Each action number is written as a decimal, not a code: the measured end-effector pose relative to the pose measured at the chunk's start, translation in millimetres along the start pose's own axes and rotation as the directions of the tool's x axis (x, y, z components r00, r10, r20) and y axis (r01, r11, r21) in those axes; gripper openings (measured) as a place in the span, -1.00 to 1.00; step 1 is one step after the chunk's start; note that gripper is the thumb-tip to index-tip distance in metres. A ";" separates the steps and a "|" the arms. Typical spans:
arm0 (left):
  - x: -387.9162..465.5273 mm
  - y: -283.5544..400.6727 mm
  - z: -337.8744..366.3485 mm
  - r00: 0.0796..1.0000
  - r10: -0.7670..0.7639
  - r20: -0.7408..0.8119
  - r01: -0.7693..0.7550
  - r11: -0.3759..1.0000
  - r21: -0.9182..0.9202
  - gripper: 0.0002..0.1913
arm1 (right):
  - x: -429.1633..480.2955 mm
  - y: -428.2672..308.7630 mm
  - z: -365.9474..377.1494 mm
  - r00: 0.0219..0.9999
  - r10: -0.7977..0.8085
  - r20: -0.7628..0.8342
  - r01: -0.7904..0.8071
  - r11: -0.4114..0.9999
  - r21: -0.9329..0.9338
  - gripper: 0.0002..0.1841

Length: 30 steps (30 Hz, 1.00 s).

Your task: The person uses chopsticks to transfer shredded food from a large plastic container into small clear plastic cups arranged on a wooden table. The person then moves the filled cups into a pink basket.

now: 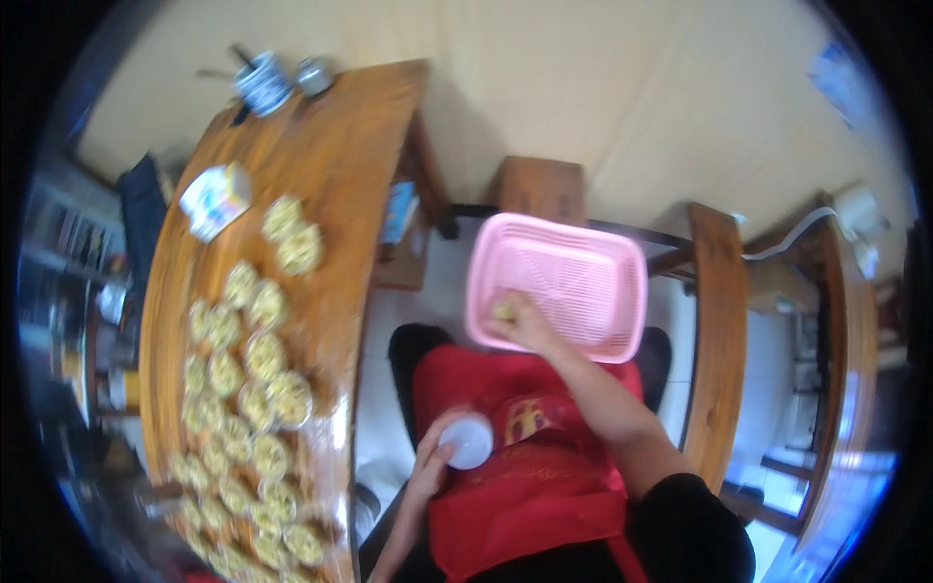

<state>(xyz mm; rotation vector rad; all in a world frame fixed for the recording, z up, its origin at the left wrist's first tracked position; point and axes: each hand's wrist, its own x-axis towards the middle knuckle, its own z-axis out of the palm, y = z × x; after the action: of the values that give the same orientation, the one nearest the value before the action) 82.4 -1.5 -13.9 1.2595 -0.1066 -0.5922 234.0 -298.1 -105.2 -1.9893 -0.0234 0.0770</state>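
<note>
Over the red apron (525,495), my left hand (435,453) holds a small round whitish cup or bowl (467,441) by its side. My right hand (519,321) reaches into the lower left part of a pink plastic basket (630,299) with slotted walls. Its fingers are closed on a small pale yellowish food piece (503,311), blurred. The basket rests at my knees. To the left, several small clear cups filled with yellowish-green food (266,357) stand on a wooden table (335,167).
A tissue box or pack (216,200), a blue-and-white utensil holder (264,84) and a small jar (315,76) stand on the table. A wooden stool (543,186) is beyond the basket, a wooden bench (718,328) to the right.
</note>
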 end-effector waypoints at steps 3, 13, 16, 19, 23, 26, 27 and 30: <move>10.1 16.2 16.9 0.998 -0.052 -0.047 0.052 0.999 0.008 -0.30 | -13.1 13.3 3.1 1.000 -0.026 0.014 0.023 0.986 0.167 -0.75; 92.3 -1.6 82.7 0.987 -0.064 0.151 0.033 0.979 0.200 -0.25 | -144.3 -98.0 -43.3 0.860 -0.393 -0.326 0.445 0.889 0.102 -0.72; 106.3 -5.1 105.2 0.967 -0.099 0.233 0.038 0.966 0.255 -0.25 | -178.5 -122.0 -53.9 0.963 -0.246 -0.115 0.244 0.969 -0.030 -0.48; 111.7 -8.4 119.6 0.955 -0.114 0.274 0.031 0.957 0.289 -0.24 | -201.8 -120.9 -59.4 0.965 -0.254 -0.072 0.204 0.891 -0.405 -0.19; 113.2 -12.6 130.5 0.947 -0.134 0.291 0.035 0.947 0.321 -0.23 | -203.6 -109.0 -58.5 0.986 -0.158 -0.061 0.132 0.943 -0.305 -0.12; 111.6 -12.3 131.7 0.952 -0.134 0.276 0.038 0.945 0.326 -0.23 | -187.6 -95.4 -49.7 0.975 -0.216 0.042 0.210 0.852 -0.480 -0.38; 110.0 -12.1 131.0 0.954 -0.135 0.268 0.042 0.944 0.326 -0.23 | -175.7 -81.7 -31.7 0.973 -0.226 -0.054 0.180 0.880 -0.439 -0.43; 98.8 -4.4 102.7 0.973 -0.110 0.204 0.050 0.958 0.282 -0.22 | -146.2 -72.0 15.3 0.984 -0.137 -0.119 0.103 0.961 -0.256 -0.54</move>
<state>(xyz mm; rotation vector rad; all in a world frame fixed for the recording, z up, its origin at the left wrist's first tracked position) 124.2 -137.7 -8.6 1.4702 -0.3320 -0.8066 88.5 -262.3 -39.3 -2.2358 -0.0689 -0.1465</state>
